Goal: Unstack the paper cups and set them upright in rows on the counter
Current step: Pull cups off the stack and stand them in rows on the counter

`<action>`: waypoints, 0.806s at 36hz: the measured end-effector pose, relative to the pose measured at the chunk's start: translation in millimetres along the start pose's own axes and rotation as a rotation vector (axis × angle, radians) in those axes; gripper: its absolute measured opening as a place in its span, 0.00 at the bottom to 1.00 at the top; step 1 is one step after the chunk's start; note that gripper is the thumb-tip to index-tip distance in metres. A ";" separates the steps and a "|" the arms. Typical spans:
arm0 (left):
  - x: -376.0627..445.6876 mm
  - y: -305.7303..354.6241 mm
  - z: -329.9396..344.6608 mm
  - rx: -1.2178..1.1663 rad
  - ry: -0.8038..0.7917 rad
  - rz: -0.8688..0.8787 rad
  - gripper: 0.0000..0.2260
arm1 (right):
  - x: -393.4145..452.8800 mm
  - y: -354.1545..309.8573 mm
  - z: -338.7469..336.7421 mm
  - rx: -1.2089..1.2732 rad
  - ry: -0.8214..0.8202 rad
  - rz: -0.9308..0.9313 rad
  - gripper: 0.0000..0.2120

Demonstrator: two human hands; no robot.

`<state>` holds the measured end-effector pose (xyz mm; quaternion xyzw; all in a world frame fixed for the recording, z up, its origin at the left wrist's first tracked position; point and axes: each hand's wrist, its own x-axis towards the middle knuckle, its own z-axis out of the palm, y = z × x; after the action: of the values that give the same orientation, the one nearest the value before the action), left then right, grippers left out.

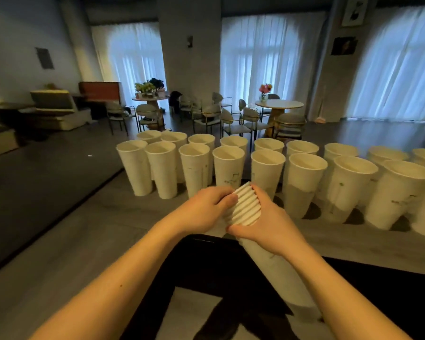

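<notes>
We hold the nested stack of paper cups (247, 204) tilted over the near edge of the desk (103, 217), its rims pointing up and away from us. The right hand (270, 227) wraps the stack just below the rims, its grip closed around the sleeve of cups; the lower body of the stack runs down under the right forearm. The left hand (206, 207) closes its grip on the topmost rims, with its fingertips (230, 200) at the edge of the uppermost cup, apparently to peel one free.

Two rows of upright cups (228, 165) stand on the desk beyond the hands; the nearest of them sit just behind the stack's rims.

Hazards, as we judge them:
- The rims are packed tightly, so the fingertips may catch two cups at once, or none.
- A hard pinch could crush a thin paper rim.
- A sudden release when the cup comes free could swing the hand forward into the front row; these tall, narrow-based cups would likely topple in a chain.
- The right-hand cups (407, 192) stand close together, so placing the next one there invites a knock.
</notes>
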<state>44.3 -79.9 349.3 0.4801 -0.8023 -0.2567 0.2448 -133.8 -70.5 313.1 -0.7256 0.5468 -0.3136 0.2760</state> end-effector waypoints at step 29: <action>-69.1 -129.8 -179.4 0.035 0.673 -0.175 0.06 | 89.5 -89.8 119.8 -0.172 -0.198 -0.057 0.51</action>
<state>271.7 -102.5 389.5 0.6092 -0.6366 -0.0901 0.4643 31.0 -127.7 315.6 -0.7893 0.5210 -0.1999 0.2562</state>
